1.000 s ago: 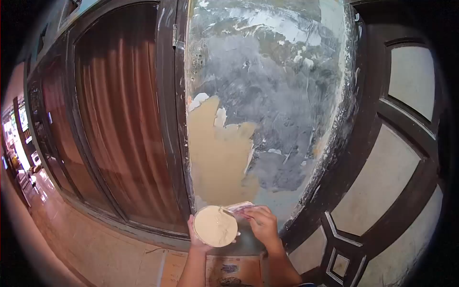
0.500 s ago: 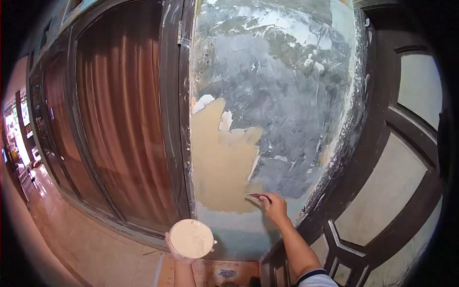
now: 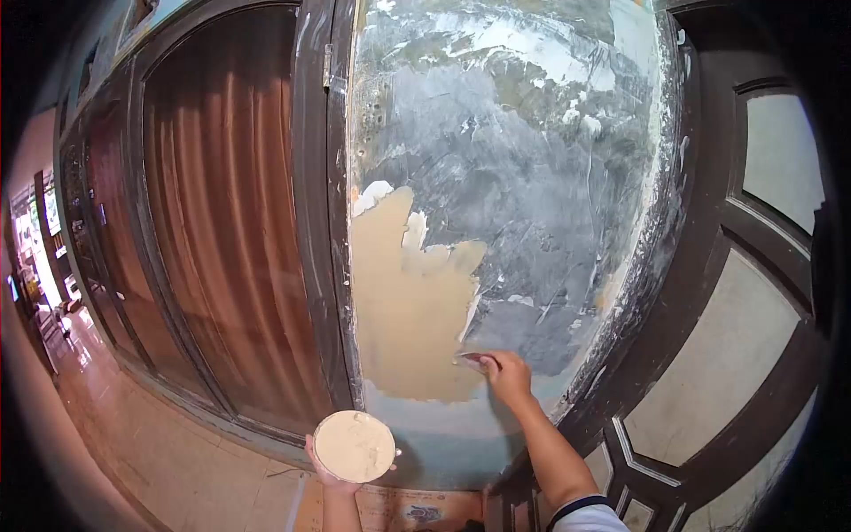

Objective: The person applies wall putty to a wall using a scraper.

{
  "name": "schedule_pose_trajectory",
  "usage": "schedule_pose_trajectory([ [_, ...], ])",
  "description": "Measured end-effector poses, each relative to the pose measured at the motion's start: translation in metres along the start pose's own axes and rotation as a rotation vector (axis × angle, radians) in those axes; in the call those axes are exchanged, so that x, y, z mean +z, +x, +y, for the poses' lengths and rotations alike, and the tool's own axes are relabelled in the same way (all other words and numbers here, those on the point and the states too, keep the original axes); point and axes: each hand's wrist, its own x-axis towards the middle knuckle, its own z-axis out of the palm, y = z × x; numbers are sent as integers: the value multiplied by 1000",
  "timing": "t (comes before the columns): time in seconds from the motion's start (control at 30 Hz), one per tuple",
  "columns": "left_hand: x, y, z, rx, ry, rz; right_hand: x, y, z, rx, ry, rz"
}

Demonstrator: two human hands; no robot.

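A round tub of cream-coloured filler paste rests in my left hand, whose fingers wrap round it from below and the sides. My right hand is closed on the handle of a putty knife. Its blade lies against the wall at the right edge of a smooth tan patch of filler. Bare grey wall with white smears spreads above and to the right of that patch. A pale blue-green band of wall runs below it.
To the left stands a dark-framed glass door with a reddish-brown curtain behind it. A dark panelled door with pale panels is at right. Printed cardboard lies at the wall's foot, beside the tiled floor.
My right hand and the putty knife have shifted slightly up, staying by the tan patch's right edge. My left hand still holds the tub, and the view has moved a little.
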Motion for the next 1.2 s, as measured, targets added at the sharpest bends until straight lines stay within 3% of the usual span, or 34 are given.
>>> schedule_pose_trajectory([
  [0.17,-7,-4,0,3,-2,-4,5,-9,8,-18,65,73],
  [0.3,-7,-8,2,15,51,27,13,-11,8,-29,-69,-75],
  [0.37,-11,-10,2,0,59,6,-2,9,-5,31,25,87],
  [0.4,-12,-11,2,11,84,21,-5,14,-3,108,74,109],
  [0.5,-11,-11,2,-3,53,24,-11,8,-5,87,149,132],
  [0.53,-11,-13,1,-3,25,30,-5,-1,-1,4,111,121],
  [0.7,-15,-16,3,0,58,45,28,-20,8,3,-16,-66],
  [0.9,-10,-15,3,-18,18,12,-18,20,-20,90,138,202],
  [0.97,-18,-16,5,-2,-4,12,0,-5,-8,96,215,113],
  [1.03,-20,-18,4,13,-31,14,29,-31,4,-2,13,-8],
  [1.17,-9,-16,5,-7,-13,9,36,-26,15,-6,-33,-73],
  [1.2,-8,-15,4,-17,-60,7,23,-8,11,82,29,-14],
])
